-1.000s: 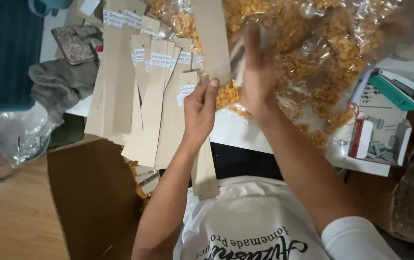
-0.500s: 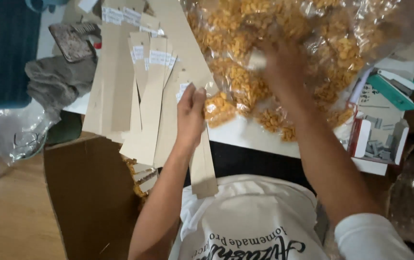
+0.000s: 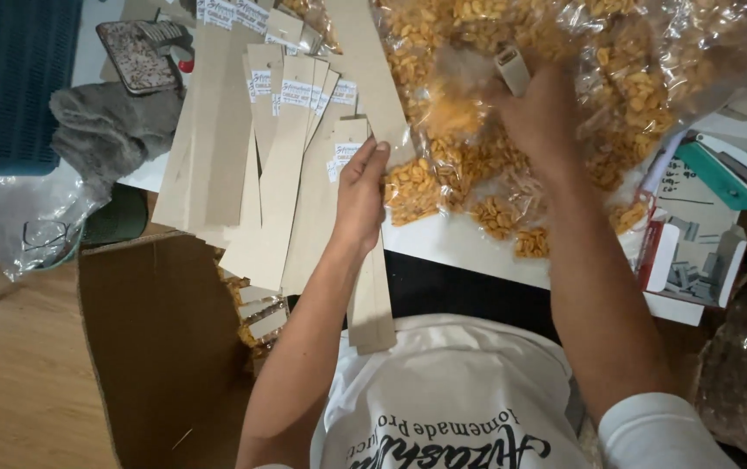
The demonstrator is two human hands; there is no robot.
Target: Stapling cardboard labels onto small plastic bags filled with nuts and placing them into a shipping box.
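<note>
We stand over a white table [image 3: 469, 247], our left hand [image 3: 360, 195] pressed flat on a long cardboard strip [image 3: 371, 295] that hangs over the table's near edge. Our right hand [image 3: 547, 117] reaches into the heap of clear snack bags [image 3: 477, 174] at the table's far side, fingers curled around a small pale clip [image 3: 512, 69]. The work appears to be at the picking stage; fixing a bag to the strip would call for lining both up. The right palm is hidden, and the heap's far edge is cut off.
</note>
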